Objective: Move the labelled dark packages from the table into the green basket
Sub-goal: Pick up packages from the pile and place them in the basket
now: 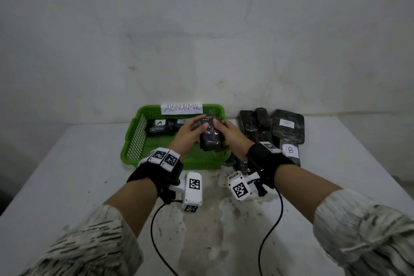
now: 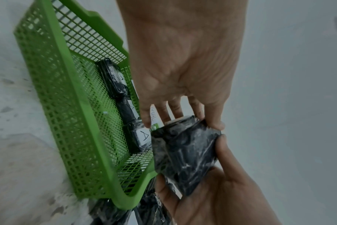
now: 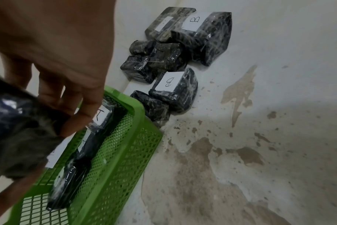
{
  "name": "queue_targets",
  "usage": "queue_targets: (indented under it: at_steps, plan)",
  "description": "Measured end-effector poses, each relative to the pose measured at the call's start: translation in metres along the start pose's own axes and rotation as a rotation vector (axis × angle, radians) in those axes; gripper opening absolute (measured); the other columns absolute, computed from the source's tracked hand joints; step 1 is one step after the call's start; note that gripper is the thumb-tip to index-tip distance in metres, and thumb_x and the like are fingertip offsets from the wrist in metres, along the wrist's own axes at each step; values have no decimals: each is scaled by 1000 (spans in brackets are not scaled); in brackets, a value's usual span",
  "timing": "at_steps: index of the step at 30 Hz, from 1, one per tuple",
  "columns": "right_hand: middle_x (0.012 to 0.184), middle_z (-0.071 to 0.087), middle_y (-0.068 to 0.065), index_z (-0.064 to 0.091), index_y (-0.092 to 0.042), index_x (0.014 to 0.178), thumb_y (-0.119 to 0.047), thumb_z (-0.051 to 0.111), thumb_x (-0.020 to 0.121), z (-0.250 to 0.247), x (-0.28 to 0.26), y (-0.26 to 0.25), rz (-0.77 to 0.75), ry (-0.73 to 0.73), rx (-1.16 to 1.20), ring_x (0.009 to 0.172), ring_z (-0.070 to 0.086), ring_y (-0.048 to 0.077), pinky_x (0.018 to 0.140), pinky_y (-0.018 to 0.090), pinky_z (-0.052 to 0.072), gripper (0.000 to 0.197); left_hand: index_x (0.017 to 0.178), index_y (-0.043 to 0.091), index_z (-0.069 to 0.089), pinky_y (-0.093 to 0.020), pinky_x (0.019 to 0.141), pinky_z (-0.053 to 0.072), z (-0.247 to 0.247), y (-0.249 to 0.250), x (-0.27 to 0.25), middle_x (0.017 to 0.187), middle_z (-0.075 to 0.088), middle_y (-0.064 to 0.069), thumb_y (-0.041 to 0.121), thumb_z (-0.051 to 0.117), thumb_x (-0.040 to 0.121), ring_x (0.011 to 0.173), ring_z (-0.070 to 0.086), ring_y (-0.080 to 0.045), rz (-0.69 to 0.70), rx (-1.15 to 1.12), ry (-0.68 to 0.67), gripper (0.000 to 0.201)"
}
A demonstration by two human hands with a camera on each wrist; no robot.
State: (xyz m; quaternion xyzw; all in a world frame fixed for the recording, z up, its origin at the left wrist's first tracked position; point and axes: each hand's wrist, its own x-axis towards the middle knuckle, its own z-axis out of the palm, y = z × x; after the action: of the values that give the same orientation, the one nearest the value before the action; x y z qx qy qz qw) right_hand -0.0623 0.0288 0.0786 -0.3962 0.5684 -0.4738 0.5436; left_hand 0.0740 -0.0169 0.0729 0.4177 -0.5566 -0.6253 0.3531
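White table; glossy wrapped package [image 1: 211,139] above basket [image 1: 134,139]

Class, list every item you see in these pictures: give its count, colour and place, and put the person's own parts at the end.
Green basket: one, green, on the table's far left.
Paper sign: one, white, on the basket's far rim.
Packages in basket: at least three, dark, white A labels, along the far wall.
Held package: one, dark, above the basket.
Packages on table: several, dark, some labelled B, right of the basket.
Table: one, whitish, stained.
Left hand: grips the held package.
Right hand: grips it too.
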Motion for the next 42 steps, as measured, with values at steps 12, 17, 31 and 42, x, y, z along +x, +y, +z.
queue_targets:
  at_steps: [12,17,31,42]
  plan:
    - [128,55,15,40,-12,136,-22,64,90,6,-15,11,-2,-1,-38,113,60,30,79,39,55,53,138,3,42,-40,88,50,-7,-8,-17,135,52,-17,6,55,92,123,51,-31,-53,-105,81,48]
    - [128,56,18,38,-11,138,-8,68,86,5,-18,11,1,-3,12,113,60,34,86,43,54,60,139,7,42,-25,73,52,-8,-8,-21,134,53,-11,8,58,91,114,55,-23,-66,-99,61,51]
    - [119,51,0,37,-14,135,-10,76,79,6,-21,14,-176,3,-211,107,55,16,70,11,52,68,108,13,48,-36,69,55,-2,-11,-21,104,51,-11,2,59,88,101,52,-27,-9,194,219,26]
    - [109,65,7,57,-17,133,-12,48,99,2,-28,3,-130,-79,-212,103,58,27,80,29,49,36,136,14,36,-44,79,54,-5,-1,-30,132,51,-15,33,55,92,115,53,-31,-196,-97,94,51]
